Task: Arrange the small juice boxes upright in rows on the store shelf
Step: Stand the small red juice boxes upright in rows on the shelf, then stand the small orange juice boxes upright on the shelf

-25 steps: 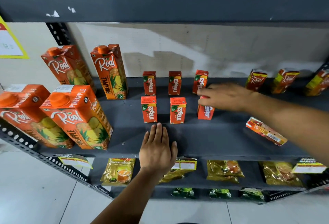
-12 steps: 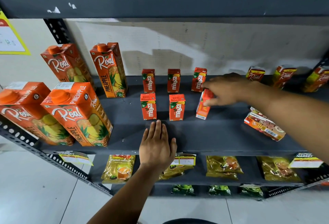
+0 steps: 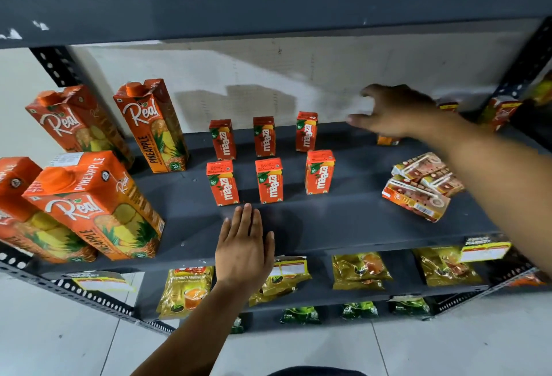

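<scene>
Small orange juice boxes stand upright in two rows of three on the grey shelf (image 3: pixel 328 226); the front right box (image 3: pixel 319 172) stands alone, free of any hand. My right hand (image 3: pixel 394 111) hovers open above the back right of the shelf, over a partly hidden small box (image 3: pixel 386 139). Two small boxes (image 3: pixel 421 184) lie flat on the shelf at the right. More small boxes (image 3: pixel 504 112) stand at the far right back. My left hand (image 3: pixel 243 248) rests flat and open on the shelf's front edge.
Tall pineapple juice cartons (image 3: pixel 92 205) stand at the left, two in front and two behind. A shelf board (image 3: pixel 268 5) runs overhead. Yellow tea packets (image 3: pixel 358 271) lie on the lower shelf. A perforated upright (image 3: pixel 525 68) stands at the right.
My right hand set the third front-row box upright, let it go, and moved back and right toward the boxes at the rear. My left hand stayed flat on the shelf edge.
</scene>
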A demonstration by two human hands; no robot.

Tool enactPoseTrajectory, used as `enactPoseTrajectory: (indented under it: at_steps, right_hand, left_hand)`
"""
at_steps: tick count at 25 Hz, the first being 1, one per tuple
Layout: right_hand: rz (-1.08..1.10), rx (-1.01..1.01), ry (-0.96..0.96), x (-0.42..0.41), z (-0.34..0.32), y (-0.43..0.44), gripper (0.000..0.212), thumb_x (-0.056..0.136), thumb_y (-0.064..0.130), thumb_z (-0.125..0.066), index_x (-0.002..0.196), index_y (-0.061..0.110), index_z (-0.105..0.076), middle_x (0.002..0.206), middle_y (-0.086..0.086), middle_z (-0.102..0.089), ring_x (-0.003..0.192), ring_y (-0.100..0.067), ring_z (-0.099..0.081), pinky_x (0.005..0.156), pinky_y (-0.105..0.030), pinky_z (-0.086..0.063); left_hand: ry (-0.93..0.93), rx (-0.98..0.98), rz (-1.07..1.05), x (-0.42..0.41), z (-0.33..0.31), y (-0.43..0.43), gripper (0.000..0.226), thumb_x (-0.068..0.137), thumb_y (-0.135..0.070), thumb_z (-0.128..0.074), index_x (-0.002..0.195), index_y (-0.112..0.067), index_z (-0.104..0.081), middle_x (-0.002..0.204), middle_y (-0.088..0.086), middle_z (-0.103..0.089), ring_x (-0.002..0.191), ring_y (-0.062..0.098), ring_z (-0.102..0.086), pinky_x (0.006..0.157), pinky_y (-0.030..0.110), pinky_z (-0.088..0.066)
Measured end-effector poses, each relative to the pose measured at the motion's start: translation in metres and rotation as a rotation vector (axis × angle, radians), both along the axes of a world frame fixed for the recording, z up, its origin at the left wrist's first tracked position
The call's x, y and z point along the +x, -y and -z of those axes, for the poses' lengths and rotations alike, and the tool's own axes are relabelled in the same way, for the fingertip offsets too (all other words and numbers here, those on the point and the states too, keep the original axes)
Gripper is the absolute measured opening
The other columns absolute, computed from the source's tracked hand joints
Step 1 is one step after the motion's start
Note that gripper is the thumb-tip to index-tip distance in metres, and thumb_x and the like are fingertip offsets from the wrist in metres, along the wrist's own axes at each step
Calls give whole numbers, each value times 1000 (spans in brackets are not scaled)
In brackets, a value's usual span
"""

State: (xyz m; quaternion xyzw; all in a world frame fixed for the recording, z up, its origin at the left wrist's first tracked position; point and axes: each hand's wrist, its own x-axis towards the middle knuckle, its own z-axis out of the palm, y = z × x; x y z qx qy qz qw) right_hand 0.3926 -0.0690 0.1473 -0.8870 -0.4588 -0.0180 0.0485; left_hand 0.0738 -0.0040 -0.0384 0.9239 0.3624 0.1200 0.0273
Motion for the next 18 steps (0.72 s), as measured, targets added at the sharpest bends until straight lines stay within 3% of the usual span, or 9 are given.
enactPoseTrajectory:
  at_steps: [4, 7, 9, 13, 16, 18]
  right_hand:
    - [-42, -216, -183, 62, 12, 68, 39, 85, 44, -68, 111, 16, -62, 125, -12, -62, 104, -29, -58, 83, -35, -45]
    - [-4, -414, -205, 76, 41, 104, 45, 83, 34, -73, 124, 19, -62, 126, -9, -63, 107, -26, -59, 80, -29, -43]
    - [-30, -405, -179, 80, 50, 116, 45, 82, 29, -74, 125, 26, -61, 125, -8, -63, 105, -25, -59, 78, -28, -43]
    - [-113, -363, -218, 71, 58, 117, 44, 75, 49, -76, 112, 28, -65, 111, 2, -65, 98, -20, -59, 80, -35, -51]
    - [-124, -548, -86, 55, 70, 114, 55, 57, 74, -70, 81, 26, -58, 86, 9, -59, 82, -17, -57, 62, -31, -44]
    - [-101, -555, 15, 47, 81, 115, 61, 53, 79, -65, 79, 25, -50, 87, 8, -59, 84, -20, -57, 64, -31, -42]
  left_hand:
    - [106, 48, 301, 55, -14, 50, 60, 95, -41, -30, 136, -1, -45, 145, 19, -44, 138, 33, -34, 115, 48, -20]
    - [43, -71, 301, 118, -20, 73, 67, 95, -47, -21, 144, -2, -30, 155, 18, -27, 144, 30, -17, 117, 41, -8]
    - [-120, -105, 273, 145, -15, 73, 71, 96, -51, -13, 149, -4, -12, 160, 15, -8, 146, 27, -1, 117, 38, 1]
    - [-190, -75, 261, 151, 0, 68, 73, 95, -53, -8, 149, -5, -8, 161, 13, -3, 146, 25, 2, 118, 38, 1]
    - [-178, -62, 245, 149, 2, 68, 75, 93, -55, -6, 149, -6, -11, 160, 13, -6, 147, 24, 0, 118, 38, -2]
    - [-179, -68, 238, 149, 1, 69, 74, 94, -54, -7, 149, -6, -13, 160, 12, -7, 147, 24, -1, 119, 38, -3]
